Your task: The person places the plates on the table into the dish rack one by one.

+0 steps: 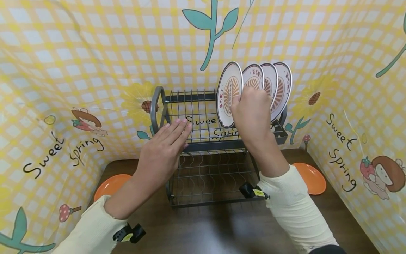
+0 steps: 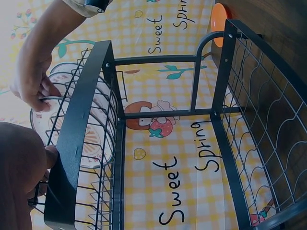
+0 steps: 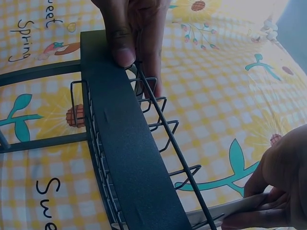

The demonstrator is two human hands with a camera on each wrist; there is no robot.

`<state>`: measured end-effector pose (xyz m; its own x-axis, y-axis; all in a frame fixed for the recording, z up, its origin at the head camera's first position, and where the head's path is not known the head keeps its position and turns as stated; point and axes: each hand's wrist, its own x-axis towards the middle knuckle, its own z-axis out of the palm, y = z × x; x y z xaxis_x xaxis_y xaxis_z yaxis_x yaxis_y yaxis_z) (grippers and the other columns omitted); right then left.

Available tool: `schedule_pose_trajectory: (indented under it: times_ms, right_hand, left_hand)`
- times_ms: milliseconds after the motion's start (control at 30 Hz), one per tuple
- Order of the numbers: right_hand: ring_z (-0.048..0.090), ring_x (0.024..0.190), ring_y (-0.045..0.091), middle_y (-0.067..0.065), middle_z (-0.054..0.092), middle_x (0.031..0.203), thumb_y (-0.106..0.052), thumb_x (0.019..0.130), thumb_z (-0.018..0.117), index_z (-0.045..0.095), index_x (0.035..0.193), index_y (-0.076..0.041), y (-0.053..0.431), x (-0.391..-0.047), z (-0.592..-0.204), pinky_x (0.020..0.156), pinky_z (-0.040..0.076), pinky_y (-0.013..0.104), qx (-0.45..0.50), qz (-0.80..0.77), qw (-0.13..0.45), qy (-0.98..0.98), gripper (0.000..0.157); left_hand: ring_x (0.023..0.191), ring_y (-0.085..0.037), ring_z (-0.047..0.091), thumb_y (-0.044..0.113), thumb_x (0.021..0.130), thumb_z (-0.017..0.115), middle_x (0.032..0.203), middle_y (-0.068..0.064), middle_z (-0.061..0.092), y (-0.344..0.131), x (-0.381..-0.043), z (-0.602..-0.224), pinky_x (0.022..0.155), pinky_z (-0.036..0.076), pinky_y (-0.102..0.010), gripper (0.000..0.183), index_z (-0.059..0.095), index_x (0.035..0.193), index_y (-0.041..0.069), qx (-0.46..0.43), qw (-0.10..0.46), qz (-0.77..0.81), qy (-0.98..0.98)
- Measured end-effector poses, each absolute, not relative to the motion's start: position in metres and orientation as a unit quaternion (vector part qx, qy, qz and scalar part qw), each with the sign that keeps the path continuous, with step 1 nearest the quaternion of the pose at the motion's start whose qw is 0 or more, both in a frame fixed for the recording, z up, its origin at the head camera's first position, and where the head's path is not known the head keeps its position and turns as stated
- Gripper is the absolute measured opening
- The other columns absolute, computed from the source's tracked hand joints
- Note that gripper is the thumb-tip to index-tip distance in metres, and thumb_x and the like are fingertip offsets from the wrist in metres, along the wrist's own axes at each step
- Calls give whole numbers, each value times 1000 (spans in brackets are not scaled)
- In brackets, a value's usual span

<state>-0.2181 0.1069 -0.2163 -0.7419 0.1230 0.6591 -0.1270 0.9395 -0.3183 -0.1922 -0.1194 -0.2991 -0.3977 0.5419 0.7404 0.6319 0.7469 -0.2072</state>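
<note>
My right hand (image 1: pixel 255 118) pinches the leftmost white plate (image 1: pixel 229 88), which has an orange sunburst pattern and a dark rim. In the right wrist view that plate (image 3: pixel 232 208) shows edge-on between thumb and fingers. It stands on edge in the upper tier of a dark metal dish rack (image 1: pixel 209 145). Several matching plates (image 1: pixel 283 79) stand to its right, partly overlapping. My left hand (image 1: pixel 161 151) holds the rack's upper tier near its left end, fingers extended over the wires. In the right wrist view its thumb (image 3: pixel 124 55) presses the front bar, with fingers behind.
The rack's lower wire tier (image 1: pixel 212 173) sits under the upper one, on a brown table (image 1: pixel 203 225). One orange plate (image 1: pixel 112 181) lies left of the rack, another orange plate (image 1: pixel 312 178) right. Yellow checked cloth (image 1: pixel 127 46) surrounds the back and sides.
</note>
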Motion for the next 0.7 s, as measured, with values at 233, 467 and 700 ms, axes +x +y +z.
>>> schedule_pose_trajectory:
  times_ms: [233,467,700]
  right_hand:
    - [56,50,26,22,63,66,-4,89,45,64,73,8,108,-216,-214,40,46,31,-25,161,331,-930,27]
    - [52,52,25,19,59,62,-4,90,43,55,62,-1,108,-213,-217,40,42,30,-36,168,323,-931,30]
    - [59,58,28,22,62,71,-8,93,46,61,85,9,107,-210,-217,43,49,34,-54,192,316,-928,24]
  left_hand:
    - [126,-24,55,27,105,37,134,-11,58,-119,-193,-300,107,45,-40,41,56,135,6,-350,420,-55,-835]
    - [128,-24,54,27,104,40,135,-12,57,-119,-193,-300,108,44,-41,41,55,136,6,-353,412,-54,-838]
    - [127,-26,55,18,95,59,134,-13,58,-119,-193,-300,109,43,-41,44,54,136,5,-356,411,-50,-838]
